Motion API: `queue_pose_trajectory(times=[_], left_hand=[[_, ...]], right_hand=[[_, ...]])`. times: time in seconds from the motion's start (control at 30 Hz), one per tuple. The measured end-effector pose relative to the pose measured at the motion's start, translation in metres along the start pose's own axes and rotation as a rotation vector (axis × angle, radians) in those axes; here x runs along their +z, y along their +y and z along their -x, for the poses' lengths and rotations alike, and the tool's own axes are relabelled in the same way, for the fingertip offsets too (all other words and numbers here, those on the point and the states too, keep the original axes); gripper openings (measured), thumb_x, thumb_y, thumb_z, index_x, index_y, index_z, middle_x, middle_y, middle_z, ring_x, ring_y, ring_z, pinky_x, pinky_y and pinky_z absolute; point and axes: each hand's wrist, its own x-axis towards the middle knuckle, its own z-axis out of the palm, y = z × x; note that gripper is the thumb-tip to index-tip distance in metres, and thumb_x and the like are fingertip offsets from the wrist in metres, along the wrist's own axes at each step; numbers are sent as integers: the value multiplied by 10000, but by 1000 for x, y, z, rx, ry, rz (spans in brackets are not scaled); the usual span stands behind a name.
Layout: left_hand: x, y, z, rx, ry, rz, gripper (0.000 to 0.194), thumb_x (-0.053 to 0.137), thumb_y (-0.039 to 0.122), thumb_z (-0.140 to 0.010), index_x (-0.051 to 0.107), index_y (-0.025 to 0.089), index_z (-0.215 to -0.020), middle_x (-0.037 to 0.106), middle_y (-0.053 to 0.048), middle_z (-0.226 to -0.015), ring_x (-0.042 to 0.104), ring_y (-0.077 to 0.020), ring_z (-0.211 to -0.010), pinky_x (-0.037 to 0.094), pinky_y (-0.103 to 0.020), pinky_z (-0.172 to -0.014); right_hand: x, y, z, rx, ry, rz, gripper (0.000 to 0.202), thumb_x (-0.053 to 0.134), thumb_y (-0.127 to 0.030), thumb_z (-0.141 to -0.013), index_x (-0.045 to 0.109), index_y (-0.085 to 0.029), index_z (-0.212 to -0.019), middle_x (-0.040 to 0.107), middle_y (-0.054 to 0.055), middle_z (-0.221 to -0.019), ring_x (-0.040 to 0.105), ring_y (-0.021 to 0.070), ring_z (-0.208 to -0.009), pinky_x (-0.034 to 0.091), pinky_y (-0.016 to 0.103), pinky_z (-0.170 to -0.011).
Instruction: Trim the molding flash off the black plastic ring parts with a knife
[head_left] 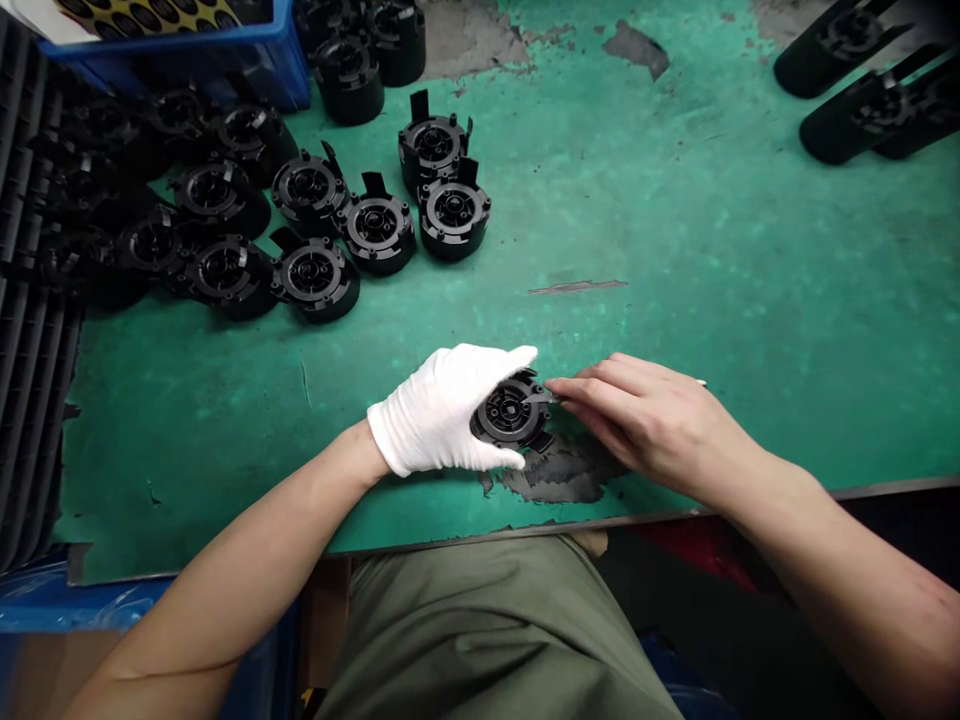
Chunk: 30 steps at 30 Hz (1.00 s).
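Observation:
My left hand (pixel 450 405), in a white glove, is wrapped around a round black plastic housing (pixel 512 412) near the front edge of the table. Thumb and fingers press on its sides, and its ringed face with a hub points up toward me. From the right, my bare right hand (pixel 637 410) pinches a slim metal-tipped hand tool (pixel 538 398). The tool's tip meets the housing's right rim; its exact kind cannot be made out, as my fingers cover most of it.
Several similar black housings (pixel 313 275) stand at the left on the green tabletop (pixel 675 250). Behind them is a blue bin (pixel 285 60) holding a sheet of round stickers (pixel 157 15). Taller black cylinders (pixel 836 125) stand at the far right. A dark ribbed rack (pixel 34 330) borders the left.

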Motion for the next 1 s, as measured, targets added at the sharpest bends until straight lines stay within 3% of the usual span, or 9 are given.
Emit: queue_pose_trajectory(times=[0.23, 0.5, 0.83, 1.0], left_hand=[[-2, -3, 0, 102, -24, 74, 957, 842, 569, -929, 396, 184, -1682, 653, -202, -1580, 689, -370, -1420, 568, -505, -1199], [-6, 1, 2, 90, -42, 106, 935, 886, 449, -913, 414, 182, -1674, 651, -195, -1589, 670, -357, -1453, 551, -504, -1232], [-6, 2, 1, 79, -33, 89, 933, 895, 450, -896, 432, 187, -1662, 671, -190, -1564, 688, -367, -1425, 567, -508, -1210], [-3, -2, -1, 96, -29, 140, 932, 874, 545, -902, 450, 193, -1653, 691, -185, -1536, 698, -363, -1412, 573, -506, -1205]], right_hand=[[-7, 6, -2, -69, -11, 10, 212, 615, -191, -1101, 719, -210, -1285, 739, 65, -982, 637, 206, -823, 478, 357, -730], [-8, 12, -3, -165, -33, 79, 235, 582, -130, -1096, 707, -168, -1292, 745, 73, -1010, 582, 199, -835, 416, 352, -748], [-16, 14, -12, -221, -75, 162, 300, 494, -56, -1094, 676, -173, -1303, 749, 63, -1003, 538, 199, -825, 360, 354, -714], [-19, 14, -14, -252, -95, 192, 308, 491, -47, -1086, 677, -151, -1308, 752, 75, -992, 540, 204, -815, 359, 359, -713]])
